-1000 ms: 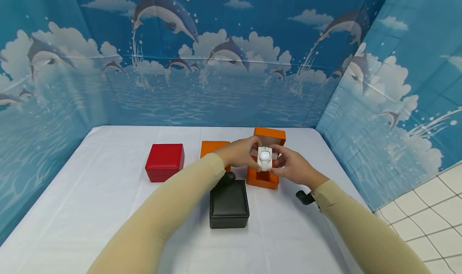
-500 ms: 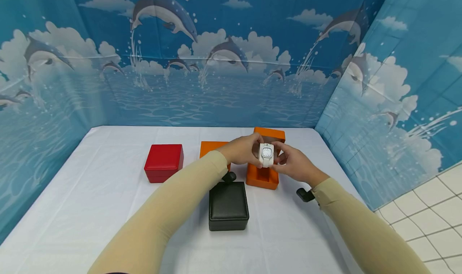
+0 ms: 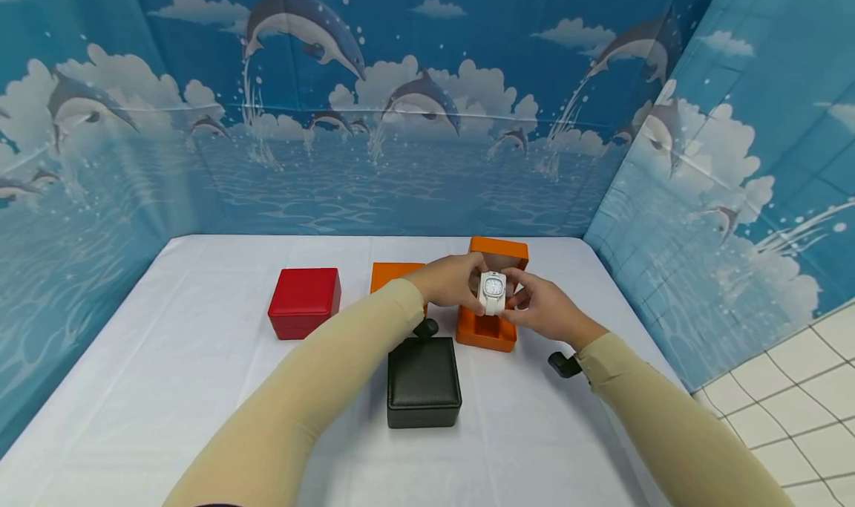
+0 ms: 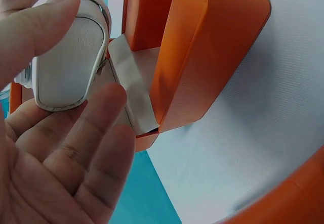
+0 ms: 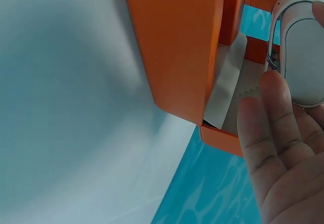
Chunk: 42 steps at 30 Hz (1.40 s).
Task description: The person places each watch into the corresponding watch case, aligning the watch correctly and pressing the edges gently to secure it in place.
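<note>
A white wristwatch (image 3: pixel 493 287), wrapped around a light cushion (image 4: pixel 69 64), is held up between both hands above an open orange box (image 3: pixel 484 339). My left hand (image 3: pixel 453 280) pinches the cushion from its left side, thumb on the end face in the left wrist view. From the opposite side my right hand (image 3: pixel 544 304) pinches the cushion's other end (image 5: pixel 306 57). The box's lid stands raised at the back, its pale lining showing. The square watch face looks toward me in the head view, and a metal buckle is partly visible in the right wrist view.
A closed black box (image 3: pixel 424 381) stands in front of the open one. A red box (image 3: pixel 304 299) is at the left. Another orange box (image 3: pixel 390 273) lies partly behind my left hand. Dolphin-printed curtains (image 3: pixel 374 173) border the white table (image 3: pixel 187 373).
Both hands and the watch rose slightly, then came back down a little over the open orange box. The grip stays the same and the boxes have not moved.
</note>
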Motion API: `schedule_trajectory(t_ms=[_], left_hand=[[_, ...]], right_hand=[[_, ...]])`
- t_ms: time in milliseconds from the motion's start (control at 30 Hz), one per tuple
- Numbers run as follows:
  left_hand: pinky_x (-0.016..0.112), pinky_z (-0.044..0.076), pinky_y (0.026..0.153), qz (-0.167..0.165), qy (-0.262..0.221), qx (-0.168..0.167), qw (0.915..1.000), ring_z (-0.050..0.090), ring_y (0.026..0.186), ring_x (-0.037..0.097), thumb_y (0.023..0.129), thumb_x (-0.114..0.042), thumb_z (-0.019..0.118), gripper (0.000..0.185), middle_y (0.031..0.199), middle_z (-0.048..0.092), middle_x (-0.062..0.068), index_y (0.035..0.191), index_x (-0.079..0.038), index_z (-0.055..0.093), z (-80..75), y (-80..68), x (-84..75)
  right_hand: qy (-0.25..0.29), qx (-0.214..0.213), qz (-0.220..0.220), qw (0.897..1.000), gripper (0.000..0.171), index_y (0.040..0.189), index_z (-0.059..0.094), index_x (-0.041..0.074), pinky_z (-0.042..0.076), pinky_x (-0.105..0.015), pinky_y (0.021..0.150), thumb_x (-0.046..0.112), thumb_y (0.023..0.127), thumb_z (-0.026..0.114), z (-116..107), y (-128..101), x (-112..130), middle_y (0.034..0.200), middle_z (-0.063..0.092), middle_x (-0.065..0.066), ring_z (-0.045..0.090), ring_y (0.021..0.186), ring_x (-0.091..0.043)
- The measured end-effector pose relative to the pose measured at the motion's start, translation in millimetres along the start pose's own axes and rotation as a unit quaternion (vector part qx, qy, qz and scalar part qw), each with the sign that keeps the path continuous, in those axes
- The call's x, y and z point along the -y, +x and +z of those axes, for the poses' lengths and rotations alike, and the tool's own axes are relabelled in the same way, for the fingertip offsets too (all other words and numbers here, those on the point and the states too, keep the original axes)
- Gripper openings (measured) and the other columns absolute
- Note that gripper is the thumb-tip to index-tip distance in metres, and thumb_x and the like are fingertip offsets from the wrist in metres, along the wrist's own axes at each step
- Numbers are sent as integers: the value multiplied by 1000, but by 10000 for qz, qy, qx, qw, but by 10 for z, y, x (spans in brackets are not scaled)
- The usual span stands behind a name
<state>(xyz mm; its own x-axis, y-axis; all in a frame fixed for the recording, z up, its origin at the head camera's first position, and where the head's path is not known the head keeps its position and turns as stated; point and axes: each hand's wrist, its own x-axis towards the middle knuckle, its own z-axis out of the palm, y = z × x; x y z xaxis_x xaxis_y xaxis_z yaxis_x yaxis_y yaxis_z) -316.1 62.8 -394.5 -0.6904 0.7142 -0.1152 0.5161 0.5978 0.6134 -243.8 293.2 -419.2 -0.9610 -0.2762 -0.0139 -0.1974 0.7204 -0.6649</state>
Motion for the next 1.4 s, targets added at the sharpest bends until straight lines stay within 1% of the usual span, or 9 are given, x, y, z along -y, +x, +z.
schedule_trajectory(t_ms=[167,367,500,700,800,900,1067,1233,1400], left_hand=[[33,57,96,-10,-16,9,10000,63,108,14,83,-34,92,63,121,65,-4,131,-20,52,12,6,12],[33,57,95,-59,5,80,9999,62,108,14,84,-33,91,64,122,65,-2,132,-18,51,6,-5,-8],[32,57,94,-89,200,138,9997,63,105,15,83,-35,92,65,122,65,-1,132,-18,51,17,6,-21],[32,57,95,-146,513,258,9982,63,105,13,82,-37,92,65,127,66,-1,132,-19,53,30,46,-30],[31,56,93,-161,654,350,9971,63,103,14,84,-37,91,65,126,65,-1,133,-18,53,34,54,-43],[31,56,87,-185,789,412,9959,63,99,16,85,-37,89,65,119,64,-2,135,-17,53,41,44,-67],[30,56,76,-255,961,484,9939,63,92,18,85,-38,89,64,109,64,-1,134,-17,53,65,62,-80],[29,57,73,-298,1056,523,9926,64,90,17,85,-37,90,64,108,65,-2,133,-17,54,93,120,-74],[29,58,73,-343,1157,541,9912,64,91,17,83,-37,91,62,107,65,-2,129,-17,55,107,140,-90]], right_hand=[[9,11,15,10000,80,159,39,2,61,-30,74,17,92,80,7,1,0,113,71,-14,67,100,-24],[58,68,48,9999,80,159,39,2,61,-30,75,18,92,80,20,9,-13,116,70,-15,67,101,-24],[27,101,46,9999,76,156,42,2,59,-31,75,19,93,80,37,19,-33,118,69,-15,65,99,-23],[67,177,110,9998,72,153,46,4,60,-32,76,20,92,81,71,33,-59,121,67,-16,63,99,-24],[61,200,144,9997,73,154,46,4,61,-32,78,21,92,81,85,35,-75,124,67,-16,64,101,-24],[71,221,155,9996,74,155,45,3,61,-32,80,20,92,80,98,32,-88,127,66,-16,65,102,-24],[67,240,125,9996,72,153,47,3,60,-32,81,21,92,81,129,37,-120,125,67,-15,64,102,-24],[-22,229,172,9996,72,153,48,3,60,-33,82,21,92,81,138,49,-142,120,67,-14,62,102,-26],[-149,239,235,9993,75,154,46,2,59,-34,84,23,91,82,145,66,-162,121,68,-14,62,104,-26]])
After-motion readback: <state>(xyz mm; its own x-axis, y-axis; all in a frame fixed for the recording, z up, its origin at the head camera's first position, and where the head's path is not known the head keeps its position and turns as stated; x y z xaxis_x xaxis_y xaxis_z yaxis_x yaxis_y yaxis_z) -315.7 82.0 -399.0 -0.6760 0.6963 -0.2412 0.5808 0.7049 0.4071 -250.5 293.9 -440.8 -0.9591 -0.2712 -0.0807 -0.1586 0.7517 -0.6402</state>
